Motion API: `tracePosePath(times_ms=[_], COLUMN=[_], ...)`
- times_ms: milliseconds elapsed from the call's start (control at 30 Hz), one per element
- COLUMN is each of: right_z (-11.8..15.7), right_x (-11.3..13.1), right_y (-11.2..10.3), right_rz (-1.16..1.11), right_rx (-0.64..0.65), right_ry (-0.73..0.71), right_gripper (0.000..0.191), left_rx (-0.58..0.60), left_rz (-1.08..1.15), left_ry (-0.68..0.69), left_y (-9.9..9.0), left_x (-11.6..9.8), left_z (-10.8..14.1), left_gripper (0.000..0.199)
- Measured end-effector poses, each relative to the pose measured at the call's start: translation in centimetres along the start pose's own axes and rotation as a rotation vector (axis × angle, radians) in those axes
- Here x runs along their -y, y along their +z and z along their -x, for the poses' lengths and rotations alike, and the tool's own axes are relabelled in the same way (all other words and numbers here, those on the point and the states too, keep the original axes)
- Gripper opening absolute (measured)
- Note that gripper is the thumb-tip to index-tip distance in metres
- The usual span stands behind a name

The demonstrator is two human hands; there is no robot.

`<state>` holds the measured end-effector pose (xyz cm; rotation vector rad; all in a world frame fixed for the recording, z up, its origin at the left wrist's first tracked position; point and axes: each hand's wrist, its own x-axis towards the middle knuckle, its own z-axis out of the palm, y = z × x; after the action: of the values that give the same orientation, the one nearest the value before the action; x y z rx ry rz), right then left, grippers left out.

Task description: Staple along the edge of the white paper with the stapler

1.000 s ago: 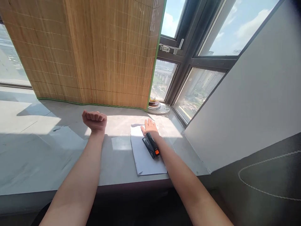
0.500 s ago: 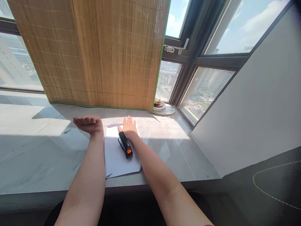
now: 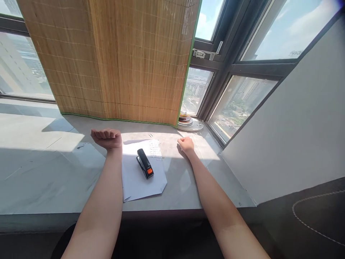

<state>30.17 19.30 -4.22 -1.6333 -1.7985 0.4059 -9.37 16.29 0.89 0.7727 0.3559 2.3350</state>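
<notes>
Left hand [image 3: 107, 139]: curled into fist, nothing visible inside, off upper-left corner of paper sheets [image 3: 134, 187]. Forearm [image 3: 106, 180] hard by sheets' left edge, contact unclear; sideways swing could drag them. Black-and-orange stapler [image 3: 145, 163]: lying aslant on sheets, untouched; would probably ride along if sheets get tugged. Thin slivers [image 3: 150, 135], perhaps loose staples, just past sheets' far edge: might prick sweeping palm. Right hand [image 3: 186, 144]: also fisted, apart, right of sheets. Stacked plates [image 3: 190, 126] beyond sheets, farther right: overreach could knock them.
</notes>
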Motion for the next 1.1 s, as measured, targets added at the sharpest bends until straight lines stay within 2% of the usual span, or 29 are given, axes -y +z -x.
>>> tracePosePath(times_ms=[233, 367, 533, 600, 733, 867, 933, 1000, 1100], right_z=[1.2, 1.7, 2.2, 2.9, 5.3, 7.4, 7.9, 7.9, 7.7], right_x=[1.2, 1.6, 1.7, 1.5, 0.4, -0.8, -1.1, -1.0, -0.8], right_y=[0.6, 0.2, -1.1, -1.9, -3.6, -4.9, -5.3, -5.4, -5.4], right_rz=[0.045, -0.059, -0.285, -0.380, -0.538, -0.918, -1.028, -1.042, -1.078], right_rx=[0.039, 0.053, 0.088, 0.144, 0.343, 0.542, 0.578, 0.580, 0.583], right_ry=[0.072, 0.055, 0.025, 0.000, -0.059, -0.013, 0.017, 0.025, 0.035], right_gripper=[0.043, 0.052, 0.053, 0.053, 0.059, 0.066, 0.069, 0.070, 0.071], left_rx=[0.090, 0.121, 0.076, 0.092, 0.157, 0.222, 0.256, 0.288, 0.311], left_rz=[0.013, -0.035, -0.059, -0.046, 0.085, 0.235, 0.290, 0.308, 0.162], left_ry=[0.031, 0.004, -0.038, -0.049, -0.015, -0.026, -0.070, -0.111, -0.214], left_y=[0.3, 0.6, 1.2, 1.3, 0.8, 0.6, 1.0, 1.7, 2.6], left_x=[0.8, 0.9, 0.4, 0.2, 0.3, 0.5, 0.3, -0.3, -2.1], left_z=[0.0, 0.4, 1.4, 1.6, 1.4, 1.2, 1.4, 1.9, 3.0], left_gripper=[0.069, 0.074, 0.076, 0.076, 0.078, 0.077, 0.074, 0.070, 0.069])
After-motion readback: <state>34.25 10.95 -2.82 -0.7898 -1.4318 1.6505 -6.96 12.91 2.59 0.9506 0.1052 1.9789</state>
